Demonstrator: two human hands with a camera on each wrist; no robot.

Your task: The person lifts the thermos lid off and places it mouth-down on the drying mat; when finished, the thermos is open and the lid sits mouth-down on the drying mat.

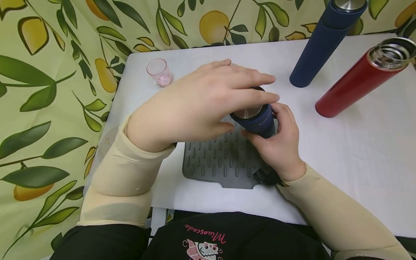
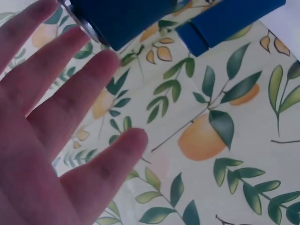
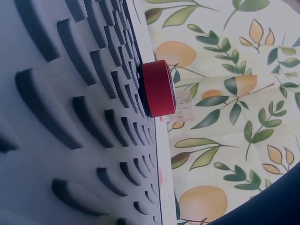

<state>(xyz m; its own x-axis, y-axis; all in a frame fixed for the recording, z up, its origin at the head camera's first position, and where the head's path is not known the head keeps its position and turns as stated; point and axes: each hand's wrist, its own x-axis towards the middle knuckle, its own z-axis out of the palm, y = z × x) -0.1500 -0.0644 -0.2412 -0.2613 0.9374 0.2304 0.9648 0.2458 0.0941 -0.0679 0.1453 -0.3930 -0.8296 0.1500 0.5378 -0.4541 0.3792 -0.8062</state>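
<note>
A dark blue thermos [image 1: 264, 123] with a steel-topped lid stands over the grey ridged mat [image 1: 208, 162]. My right hand [image 1: 283, 144] grips its body from the right, thumb in front and fingers behind. Over the lid my left hand [image 1: 204, 103] lies palm down with fingers extended, covering part of the top. In the left wrist view those fingers [image 2: 70, 105] are spread close beside the thermos's rim. A red cap [image 3: 158, 89] rests at the mat's far edge in the right wrist view; in the head view it is hidden.
At the back right stands a taller navy thermos [image 1: 320, 43] with its lid on. Near it is a red thermos [image 1: 357, 81] with its steel mouth uncovered. A small pinkish glass [image 1: 158, 72] sits at the back left of the white-covered table [image 1: 357, 169]. Fruit-patterned cloth hangs behind.
</note>
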